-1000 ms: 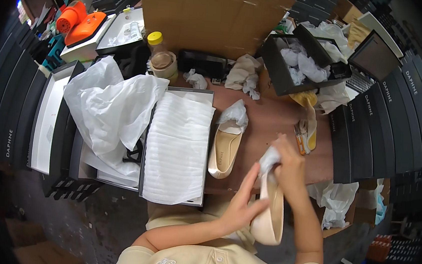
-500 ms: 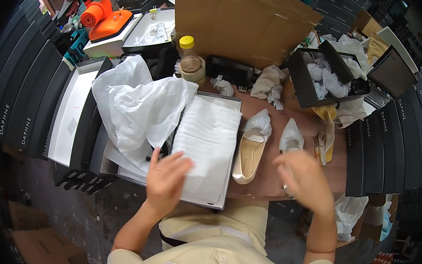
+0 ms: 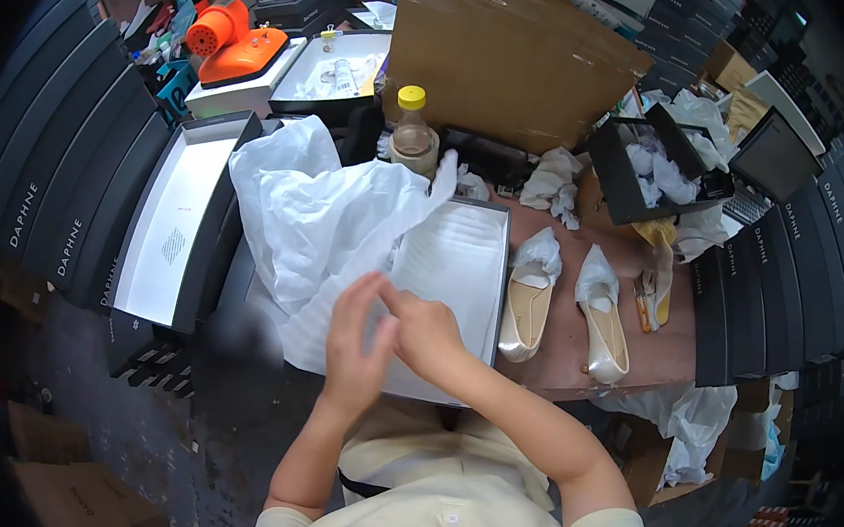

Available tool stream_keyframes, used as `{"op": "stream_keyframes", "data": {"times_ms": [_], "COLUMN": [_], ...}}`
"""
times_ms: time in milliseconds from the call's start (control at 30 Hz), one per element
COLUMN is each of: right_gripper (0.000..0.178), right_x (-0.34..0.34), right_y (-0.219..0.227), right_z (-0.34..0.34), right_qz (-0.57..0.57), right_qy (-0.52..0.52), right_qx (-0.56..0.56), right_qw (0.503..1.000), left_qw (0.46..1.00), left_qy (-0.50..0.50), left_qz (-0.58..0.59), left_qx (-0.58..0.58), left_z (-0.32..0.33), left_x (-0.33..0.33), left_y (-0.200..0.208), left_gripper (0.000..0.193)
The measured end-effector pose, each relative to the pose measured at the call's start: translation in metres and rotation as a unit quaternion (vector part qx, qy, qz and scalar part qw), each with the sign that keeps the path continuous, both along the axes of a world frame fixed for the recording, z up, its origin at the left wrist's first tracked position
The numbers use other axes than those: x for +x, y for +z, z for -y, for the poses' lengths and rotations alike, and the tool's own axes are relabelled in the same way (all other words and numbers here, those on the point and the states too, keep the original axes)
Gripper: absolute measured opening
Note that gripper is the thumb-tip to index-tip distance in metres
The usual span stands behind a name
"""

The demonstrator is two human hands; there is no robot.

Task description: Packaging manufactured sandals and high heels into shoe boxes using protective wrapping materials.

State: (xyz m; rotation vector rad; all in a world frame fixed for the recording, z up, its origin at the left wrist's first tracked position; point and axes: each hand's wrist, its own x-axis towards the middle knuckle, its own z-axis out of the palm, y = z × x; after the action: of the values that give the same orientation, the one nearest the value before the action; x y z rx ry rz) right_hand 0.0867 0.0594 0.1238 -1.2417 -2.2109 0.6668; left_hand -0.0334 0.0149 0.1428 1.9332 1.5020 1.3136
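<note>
My left hand [image 3: 356, 348] is over the near left part of a shallow box [image 3: 504, 271], its fingers upright and its thumb apart from them. My right hand [image 3: 428, 336] reaches across from the right, its fingertips close to the left hand's and pressed together on a thin white packing sheet [image 3: 322, 317]. That sheet is turned over to the left, and a ribbed white layer [image 3: 450, 266] shows in the box. Right of the box stand two pale shiny flat shoes, the left shoe [image 3: 523, 321] and the right shoe [image 3: 608, 342], both with crumpled paper in the toes.
Crumpled white tissue [image 3: 292, 202] lies left of the box, beside an open empty-looking shoebox [image 3: 172, 227]. Behind are a yellow-capped bottle [image 3: 410, 122] and a cardboard panel [image 3: 510, 60]. A dark box of paper wads [image 3: 651, 173] stands at the back right. Dark shoeboxes [image 3: 59, 172] line both sides.
My right hand has left the right shoe and crossed to the box, next to my left hand. The top white sheet in the box is now folded over to the left. The view has shifted slightly.
</note>
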Motion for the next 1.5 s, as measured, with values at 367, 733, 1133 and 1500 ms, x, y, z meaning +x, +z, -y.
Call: {"op": "stream_keyframes", "data": {"times_ms": [367,733,1133,1500], "right_gripper": [0.022,0.035,0.017,0.015], "right_x": [0.108,0.180,0.167,0.215], "right_y": [0.066,0.138,0.111,0.114], "right_z": [0.028,0.089,0.009,0.079], "right_qz": [-0.028,0.191,0.137,-0.045], "right_qy": [-0.135,-0.257,-0.014,-0.296], "right_qx": [0.174,0.208,0.070,0.288], "right_qw": [0.975,0.924,0.988,0.910], "left_qw": [0.991,0.864,0.770,0.967], "left_qy": [0.099,0.341,0.038,0.067], "left_qz": [0.056,-0.369,-0.593,-0.035], "left_qx": [-0.069,0.002,-0.230,0.244], "left_z": [-0.014,-0.144,-0.150,-0.131], "left_x": [-0.036,-0.076,0.063,0.060], "left_y": [-0.021,0.081,-0.031,0.172], "left_gripper": [0.054,0.042,0.013,0.008]}}
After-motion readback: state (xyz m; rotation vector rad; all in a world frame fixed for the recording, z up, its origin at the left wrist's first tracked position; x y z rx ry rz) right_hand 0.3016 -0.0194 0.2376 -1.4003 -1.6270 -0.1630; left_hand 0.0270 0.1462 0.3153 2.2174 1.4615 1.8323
